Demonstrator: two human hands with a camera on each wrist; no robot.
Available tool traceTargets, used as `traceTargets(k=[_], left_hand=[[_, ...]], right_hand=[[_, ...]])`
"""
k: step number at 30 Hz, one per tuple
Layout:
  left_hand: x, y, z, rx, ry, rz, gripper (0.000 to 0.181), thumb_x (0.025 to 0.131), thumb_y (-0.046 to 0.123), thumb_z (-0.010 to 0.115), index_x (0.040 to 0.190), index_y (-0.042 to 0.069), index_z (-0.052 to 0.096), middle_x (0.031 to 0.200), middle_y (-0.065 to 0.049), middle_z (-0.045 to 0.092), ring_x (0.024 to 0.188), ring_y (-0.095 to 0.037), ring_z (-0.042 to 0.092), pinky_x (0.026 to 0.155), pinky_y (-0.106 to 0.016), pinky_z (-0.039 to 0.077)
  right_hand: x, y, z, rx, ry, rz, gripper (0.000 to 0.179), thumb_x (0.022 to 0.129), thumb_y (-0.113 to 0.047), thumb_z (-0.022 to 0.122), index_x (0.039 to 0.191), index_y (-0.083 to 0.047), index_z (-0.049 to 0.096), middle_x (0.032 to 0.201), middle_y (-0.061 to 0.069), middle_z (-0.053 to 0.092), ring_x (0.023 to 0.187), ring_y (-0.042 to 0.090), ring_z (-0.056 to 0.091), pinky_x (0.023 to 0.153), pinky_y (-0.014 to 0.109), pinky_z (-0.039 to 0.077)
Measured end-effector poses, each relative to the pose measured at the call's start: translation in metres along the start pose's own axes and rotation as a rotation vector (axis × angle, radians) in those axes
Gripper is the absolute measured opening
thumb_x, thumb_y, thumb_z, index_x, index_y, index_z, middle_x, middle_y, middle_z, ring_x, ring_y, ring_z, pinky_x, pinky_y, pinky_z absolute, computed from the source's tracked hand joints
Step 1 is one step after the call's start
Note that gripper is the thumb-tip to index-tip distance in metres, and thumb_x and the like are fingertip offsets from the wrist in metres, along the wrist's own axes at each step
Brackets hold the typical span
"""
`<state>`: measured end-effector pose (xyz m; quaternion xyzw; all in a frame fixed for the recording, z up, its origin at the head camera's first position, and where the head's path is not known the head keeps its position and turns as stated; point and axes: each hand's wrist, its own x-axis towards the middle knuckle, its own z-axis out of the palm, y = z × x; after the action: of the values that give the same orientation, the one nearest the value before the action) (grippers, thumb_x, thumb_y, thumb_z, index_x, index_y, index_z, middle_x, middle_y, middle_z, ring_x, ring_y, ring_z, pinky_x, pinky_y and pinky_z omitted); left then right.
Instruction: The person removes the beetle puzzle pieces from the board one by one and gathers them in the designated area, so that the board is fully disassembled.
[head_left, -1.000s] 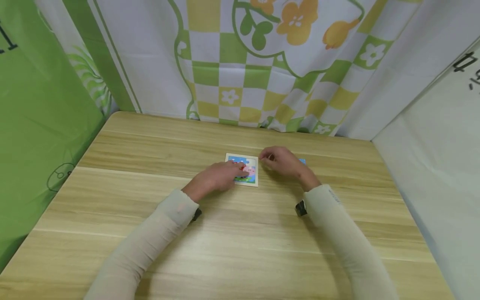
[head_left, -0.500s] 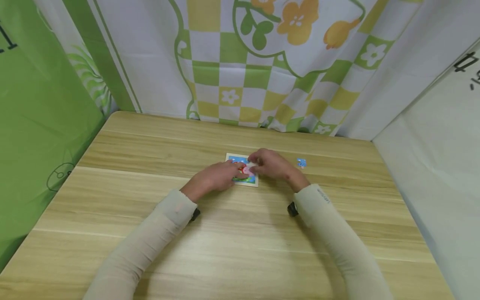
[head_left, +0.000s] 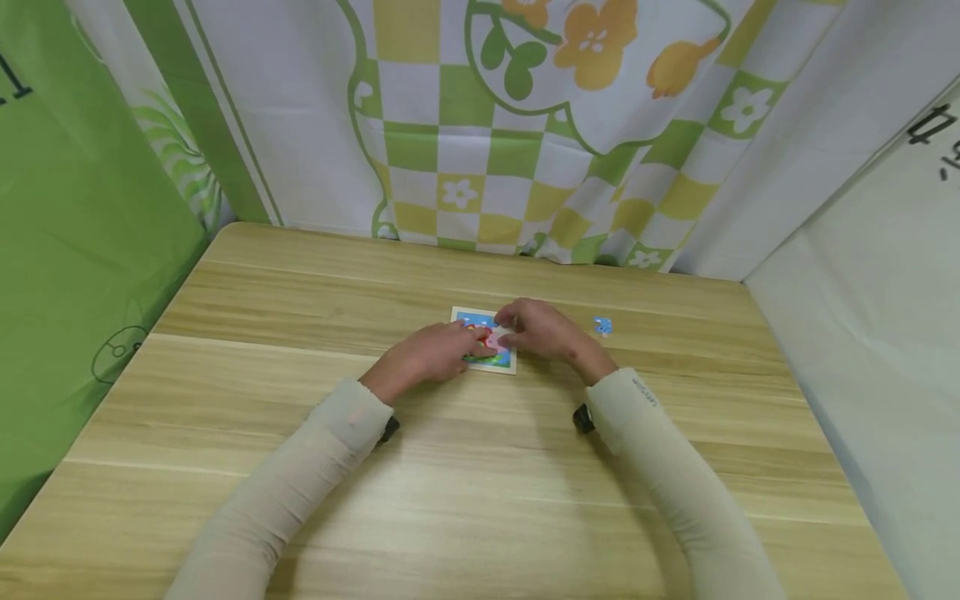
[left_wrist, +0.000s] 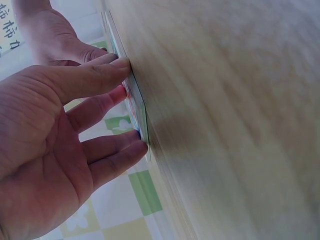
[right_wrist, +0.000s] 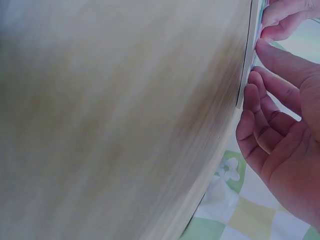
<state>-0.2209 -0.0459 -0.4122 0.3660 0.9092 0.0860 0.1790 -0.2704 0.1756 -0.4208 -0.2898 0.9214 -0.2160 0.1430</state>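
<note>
resting the left hand [head_left: 431, 352], fingers extended and ungripping, on the framed puzzle [head_left: 502, 360], covering much of its picture. bending the right hand [head_left: 546, 328] over the puzzle's right side, hiding anything between thumb and fingers, leaving its grip impossible to tell. showing, farther right, a loose blue piece [head_left: 603, 326], too small for making out its print.

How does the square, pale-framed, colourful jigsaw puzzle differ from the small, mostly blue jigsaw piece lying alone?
The framed puzzle is much larger than the loose piece. The puzzle's outline is a straight-edged square, while the piece's is irregular. The left hand and right hand are at the puzzle; neither touches the piece. Both show blue and lie on the wood-grain table.
</note>
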Motion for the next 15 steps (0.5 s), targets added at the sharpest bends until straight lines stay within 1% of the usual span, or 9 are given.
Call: traceTargets(k=[4, 10, 15], left_hand=[[0.0008, -0.0018, 0.0004, -0.007, 0.004, 0.006, 0.053, 0.104, 0.009, 0.061, 0.153, 0.026, 0.052, 0.165, -0.007, 0.032, 0.15, -0.038, 0.028, 0.116, -0.052, 0.032], [0.0006, -0.0046, -0.0006, 0.01, 0.013, 0.003, 0.054, 0.102, 0.009, 0.061, 0.151, 0.03, 0.054, 0.164, -0.004, 0.036, 0.146, -0.033, 0.036, 0.114, -0.052, 0.036], [0.0014, -0.0036, -0.0016, 0.002, 0.005, 0.012, 0.055, 0.102, 0.008, 0.061, 0.152, 0.029, 0.054, 0.164, -0.005, 0.035, 0.143, -0.033, 0.039, 0.113, -0.051, 0.037]], right_hand=[[-0.0009, -0.0015, 0.0, 0.024, 0.005, 0.02, 0.033, 0.094, -0.015, 0.078, 0.123, -0.001, 0.07, 0.115, 0.009, 0.07, 0.103, 0.024, 0.064, 0.093, 0.042, 0.051], [-0.0008, -0.0035, 0.001, 0.071, 0.006, 0.033, 0.033, 0.094, -0.015, 0.078, 0.123, -0.002, 0.069, 0.116, 0.009, 0.07, 0.106, 0.024, 0.064, 0.093, 0.042, 0.051], [-0.0003, -0.0038, 0.0009, 0.108, 0.014, 0.066, 0.031, 0.093, -0.011, 0.078, 0.121, -0.001, 0.069, 0.113, 0.009, 0.07, 0.104, 0.024, 0.064, 0.092, 0.041, 0.052]])
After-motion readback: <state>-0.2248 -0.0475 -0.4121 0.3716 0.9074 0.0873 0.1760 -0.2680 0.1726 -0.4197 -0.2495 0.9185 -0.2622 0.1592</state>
